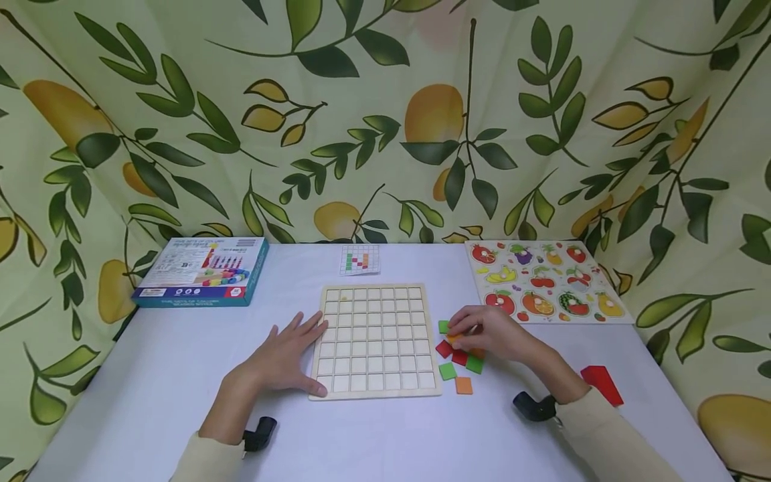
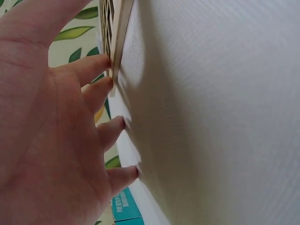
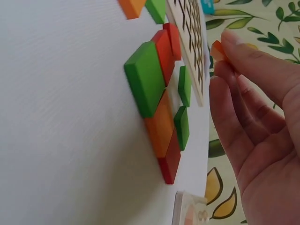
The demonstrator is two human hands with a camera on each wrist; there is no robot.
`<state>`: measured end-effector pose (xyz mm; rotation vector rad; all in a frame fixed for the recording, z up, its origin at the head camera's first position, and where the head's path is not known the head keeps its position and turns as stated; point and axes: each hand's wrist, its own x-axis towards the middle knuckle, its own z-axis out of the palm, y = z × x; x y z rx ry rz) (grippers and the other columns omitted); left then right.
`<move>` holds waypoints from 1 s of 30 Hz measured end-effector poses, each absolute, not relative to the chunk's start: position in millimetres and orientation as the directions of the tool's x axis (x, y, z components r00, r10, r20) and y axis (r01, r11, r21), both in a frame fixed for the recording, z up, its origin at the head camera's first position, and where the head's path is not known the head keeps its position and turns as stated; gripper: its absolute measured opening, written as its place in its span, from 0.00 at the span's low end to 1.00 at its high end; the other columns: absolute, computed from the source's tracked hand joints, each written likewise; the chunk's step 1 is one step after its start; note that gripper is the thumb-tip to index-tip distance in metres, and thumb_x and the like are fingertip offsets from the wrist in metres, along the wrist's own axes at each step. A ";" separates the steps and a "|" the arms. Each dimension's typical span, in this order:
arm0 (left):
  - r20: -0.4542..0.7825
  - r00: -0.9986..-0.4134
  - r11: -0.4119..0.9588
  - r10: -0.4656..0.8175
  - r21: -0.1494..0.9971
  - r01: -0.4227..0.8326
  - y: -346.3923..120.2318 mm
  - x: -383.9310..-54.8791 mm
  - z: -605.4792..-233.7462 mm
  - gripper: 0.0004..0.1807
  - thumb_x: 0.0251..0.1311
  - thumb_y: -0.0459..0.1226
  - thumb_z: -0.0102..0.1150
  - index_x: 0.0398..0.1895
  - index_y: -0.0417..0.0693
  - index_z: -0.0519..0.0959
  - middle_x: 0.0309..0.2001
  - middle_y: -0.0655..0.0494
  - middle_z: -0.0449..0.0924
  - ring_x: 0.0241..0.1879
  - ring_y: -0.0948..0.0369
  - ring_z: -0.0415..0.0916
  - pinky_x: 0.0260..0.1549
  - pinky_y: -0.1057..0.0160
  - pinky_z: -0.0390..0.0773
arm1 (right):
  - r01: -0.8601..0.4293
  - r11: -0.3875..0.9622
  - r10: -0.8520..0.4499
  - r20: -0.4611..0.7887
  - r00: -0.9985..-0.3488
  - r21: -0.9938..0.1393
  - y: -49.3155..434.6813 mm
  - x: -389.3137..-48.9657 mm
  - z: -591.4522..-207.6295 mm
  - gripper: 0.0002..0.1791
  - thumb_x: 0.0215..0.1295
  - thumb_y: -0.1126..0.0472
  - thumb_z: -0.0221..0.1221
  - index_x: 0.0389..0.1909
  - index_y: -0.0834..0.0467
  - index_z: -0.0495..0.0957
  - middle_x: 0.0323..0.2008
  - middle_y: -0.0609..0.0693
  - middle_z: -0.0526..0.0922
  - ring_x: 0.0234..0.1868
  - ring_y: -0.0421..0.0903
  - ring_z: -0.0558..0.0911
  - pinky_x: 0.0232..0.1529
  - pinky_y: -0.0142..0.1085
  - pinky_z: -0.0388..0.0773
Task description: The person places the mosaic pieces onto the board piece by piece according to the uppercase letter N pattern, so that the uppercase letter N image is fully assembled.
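Note:
A wooden grid board point(image 1: 375, 347) lies flat on the table, its square cells bare. My left hand point(image 1: 278, 359) is spread at the board's left side, with fingertips and thumb touching its edge; the left wrist view shows the fingers straight. To the right of the board, my right hand point(image 1: 494, 333) pinches an orange square tile point(image 3: 217, 50) between thumb and fingertips, above the other tiles. Beneath it lie several loose tiles, among them a green tile point(image 3: 143, 77) and a red tile point(image 1: 444, 349). Closer to the front are another green tile point(image 1: 448, 371) and an orange tile point(image 1: 464, 385).
Behind the board sits a small pattern card point(image 1: 359, 260) with coloured squares. A blue-edged box point(image 1: 201, 271) is at the back left, a fruit puzzle board point(image 1: 545, 281) at the back right. One red block point(image 1: 601, 385) lies beside my right forearm. A leaf-patterned curtain point(image 1: 373, 134) hangs behind the table.

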<state>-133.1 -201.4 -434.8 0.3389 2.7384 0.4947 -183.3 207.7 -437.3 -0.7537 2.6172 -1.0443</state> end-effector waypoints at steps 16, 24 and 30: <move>-0.290 -0.904 0.909 0.313 0.367 0.198 -202.5 -135.9 -433.9 0.67 0.33 0.65 0.79 0.80 0.54 0.59 0.84 0.54 0.50 0.83 0.40 0.42 0.74 0.23 0.45 | -0.394 0.586 -0.554 0.005 -0.833 -0.708 173.6 -199.9 -428.1 0.12 0.60 0.61 0.72 0.45 0.51 0.91 0.50 0.47 0.88 0.57 0.50 0.82 0.45 0.25 0.84; -0.299 -0.902 0.912 0.311 0.362 0.195 -203.7 -138.4 -436.9 0.64 0.38 0.65 0.77 0.81 0.56 0.58 0.84 0.55 0.49 0.84 0.41 0.40 0.75 0.24 0.44 | -0.367 0.564 -0.511 0.036 -0.859 -0.740 154.6 -210.6 -428.2 0.11 0.62 0.63 0.71 0.45 0.54 0.90 0.51 0.50 0.88 0.57 0.51 0.82 0.43 0.23 0.82; -0.298 -0.900 0.906 0.319 0.375 0.198 -207.1 -138.0 -434.1 0.57 0.49 0.62 0.72 0.80 0.56 0.59 0.84 0.54 0.50 0.83 0.40 0.41 0.74 0.24 0.45 | -0.346 0.554 -0.457 0.070 -0.886 -0.757 140.6 -219.0 -425.3 0.12 0.60 0.61 0.72 0.45 0.53 0.90 0.50 0.49 0.89 0.57 0.50 0.83 0.45 0.23 0.82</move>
